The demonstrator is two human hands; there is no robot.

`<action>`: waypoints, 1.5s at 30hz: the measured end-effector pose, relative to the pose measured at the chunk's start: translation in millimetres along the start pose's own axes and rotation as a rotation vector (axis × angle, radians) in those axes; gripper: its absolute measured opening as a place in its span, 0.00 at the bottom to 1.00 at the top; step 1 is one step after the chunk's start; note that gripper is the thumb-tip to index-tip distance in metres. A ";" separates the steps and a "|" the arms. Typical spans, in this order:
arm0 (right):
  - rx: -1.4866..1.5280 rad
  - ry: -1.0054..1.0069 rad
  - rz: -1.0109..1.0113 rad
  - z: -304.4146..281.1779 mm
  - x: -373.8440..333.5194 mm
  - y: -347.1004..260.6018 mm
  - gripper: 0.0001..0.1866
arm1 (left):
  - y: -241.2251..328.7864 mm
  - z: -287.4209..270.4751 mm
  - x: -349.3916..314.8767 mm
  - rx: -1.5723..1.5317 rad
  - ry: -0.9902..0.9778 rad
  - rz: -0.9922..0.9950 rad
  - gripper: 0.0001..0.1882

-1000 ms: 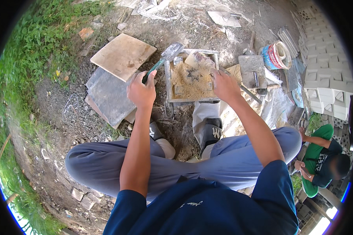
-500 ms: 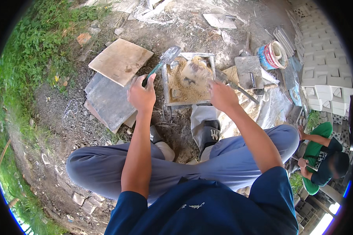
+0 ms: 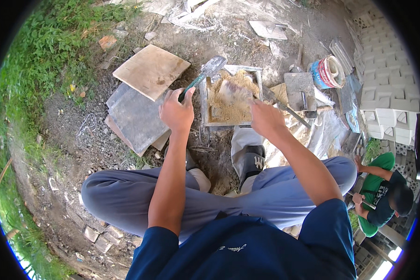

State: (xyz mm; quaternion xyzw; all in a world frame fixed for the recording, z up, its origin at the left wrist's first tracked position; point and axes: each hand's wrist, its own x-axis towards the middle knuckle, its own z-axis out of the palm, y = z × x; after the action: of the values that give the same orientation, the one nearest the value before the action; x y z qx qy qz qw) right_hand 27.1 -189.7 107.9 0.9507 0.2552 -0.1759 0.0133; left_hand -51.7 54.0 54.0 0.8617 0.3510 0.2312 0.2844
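My left hand [image 3: 177, 113] is closed around the green handle of a small trowel [image 3: 213, 66], its grey blade resting near the far left corner of a square frame mould [image 3: 204, 103]. Sand-coloured material [image 3: 228, 113] lies inside the mould, heaped toward the far side. My right hand [image 3: 267, 116], at the mould's right edge, grips a wide, flat, pale tool [image 3: 235, 92] over the sand. Motion blurs that tool, and its exact kind cannot be made out. The fingers hide its handle.
Left of the mould lie a tan board [image 3: 150, 70] and grey slabs [image 3: 135, 116]. To the right are a long metal bar [image 3: 291, 114], a plate with a handle [image 3: 299, 88] and a paint bucket [image 3: 325, 73]. Another person [image 3: 387, 196] sits at right, near stacked pale blocks [image 3: 387, 84].
The whole view has shifted slightly, so the scene sits further right. Against the mould, my right hand has moved a little left and nearer with its tool. My left hand keeps hold of the trowel.
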 end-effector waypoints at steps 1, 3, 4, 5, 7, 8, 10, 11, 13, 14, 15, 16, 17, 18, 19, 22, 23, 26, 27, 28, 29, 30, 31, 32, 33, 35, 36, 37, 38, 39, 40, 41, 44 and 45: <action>0.009 -0.050 -0.036 -0.4 -5.8 -4.5 0.21 | -1.4 -1.3 0.1 -0.009 -0.008 -0.006 0.24; 0.037 -0.030 0.007 -7.8 -3.0 -11.1 0.21 | -3.4 -2.1 1.8 -0.016 -0.010 -0.016 0.24; 0.030 -0.026 0.011 -9.0 2.1 -3.7 0.21 | 3.4 -1.3 2.0 -0.021 -0.011 -0.019 0.23; 0.010 0.024 0.068 -5.2 6.7 5.3 0.22 | 6.1 -0.9 -0.1 -0.019 -0.015 -0.024 0.23; -0.010 0.074 0.125 6.8 6.8 9.3 0.23 | 7.0 -1.0 0.4 -0.032 -0.003 -0.007 0.23; 0.010 0.069 0.094 14.1 1.5 6.3 0.23 | 5.7 -1.4 1.8 -0.043 0.012 0.011 0.23; 0.029 0.066 0.059 12.8 -4.6 -1.0 0.23 | 0.3 -2.7 1.8 -0.026 0.003 -0.005 0.23; 0.026 -0.038 0.050 -0.1 -8.8 -8.4 0.26 | -1.7 -3.0 0.9 -0.008 -0.007 -0.027 0.23; 0.019 -0.139 0.047 -10.1 -7.4 -6.0 0.29 | -0.7 -2.7 1.8 -0.018 0.000 -0.016 0.23; 0.033 -0.001 0.120 -13.2 1.0 4.3 0.29 | 2.2 -2.3 2.3 -0.028 0.006 -0.003 0.23; 0.048 0.138 0.192 -15.1 8.6 11.7 0.29 | 5.5 -1.6 2.3 -0.034 0.005 -0.001 0.23; 0.047 0.139 0.196 -13.2 14.7 14.7 0.29 | 6.9 -0.5 1.4 -0.034 -0.016 -0.005 0.22; 0.028 0.081 0.203 -10.2 20.1 17.3 0.30 | 8.7 0.4 0.6 -0.035 -0.036 -0.008 0.21; 0.009 0.024 0.212 -6.5 22.3 19.6 0.30 | 10.0 1.0 -0.6 -0.040 -0.038 -0.004 0.21; 0.012 0.026 0.209 2.8 18.1 10.0 0.30 | 3.9 0.8 0.1 -0.030 -0.033 -0.008 0.21; 0.097 -0.062 0.086 17.0 -5.1 -12.3 0.30 | -1.4 0.3 0.6 -0.028 -0.041 -0.016 0.21; 0.131 -0.057 0.084 11.6 -8.6 -13.4 0.28 | -2.2 0.1 0.1 -0.025 -0.054 -0.027 0.21; 0.198 0.036 0.185 2.7 4.4 0.1 0.22 | 0.6 1.8 1.8 -0.030 -0.036 -0.005 0.21; 0.185 0.113 0.262 0.5 12.6 11.2 0.21 | 1.3 1.5 0.4 -0.030 -0.040 -0.002 0.21; 0.173 0.193 0.337 -0.4 20.6 19.3 0.21 | 1.1 0.6 0.7 -0.033 -0.037 0.000 0.21; 0.173 0.197 0.341 -0.4 26.8 26.4 0.21 | 1.5 1.3 1.1 -0.040 -0.032 0.003 0.21; 0.160 0.144 0.338 0.4 32.1 32.7 0.20 | 2.2 2.0 1.8 -0.043 -0.033 0.008 0.21; 0.146 0.087 0.332 2.5 34.5 35.5 0.19 | 2.4 3.0 1.3 -0.040 -0.034 -0.001 0.21; 0.147 0.088 0.335 10.1 33.2 33.1 0.19 | 2.8 3.9 0.8 -0.037 -0.035 -0.009 0.21; 0.145 0.062 0.302 20.9 28.7 27.2 0.19 | 3.0 4.4 0.3 -0.039 -0.037 -0.007 0.21; 0.152 0.067 0.240 29.3 18.0 17.0 0.19 | 0.6 2.9 2.0 -0.027 -0.031 -0.001 0.21; 0.154 0.068 0.239 26.8 19.2 19.6 0.19 | -0.1 2.6 2.1 -0.025 -0.029 0.000 0.21; 0.164 0.119 0.269 15.4 20.2 24.3 0.19 | 1.0 3.8 2.7 -0.018 -0.029 -0.012 0.21; 0.173 0.164 0.303 6.0 18.0 28.6 0.19 | 2.0 3.6 0.6 -0.009 -0.036 -0.024 0.21; 0.174 0.161 0.306 -2.2 19.9 32.8 0.19 | 3.1 3.8 -0.3 -0.009 -0.039 -0.024 0.21; 0.134 0.127 0.332 -9.8 24.8 36.5 0.18 | 3.6 4.4 0.8 -0.017 -0.031 -0.011 0.20; 0.094 0.092 0.357 -12.9 26.7 38.5 0.18 | 4.4 4.4 1.5 -0.025 -0.022 0.001 0.20; 0.006 -0.009 0.233 -1.5 20.4 22.7 0.17 | 1.5 4.1 1.6 -0.022 -0.023 -0.006 0.20; 0.006 -0.006 0.233 -3.1 22.6 22.2 0.17 | 1.1 5.4 3.2 -0.023 -0.021 -0.004 0.20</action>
State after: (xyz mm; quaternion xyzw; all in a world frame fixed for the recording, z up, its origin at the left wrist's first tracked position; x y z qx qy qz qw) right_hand 57.3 -197.8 101.7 0.9734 0.1426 -0.1768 0.0315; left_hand -45.9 53.9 51.4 0.8600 0.3472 0.2257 0.2983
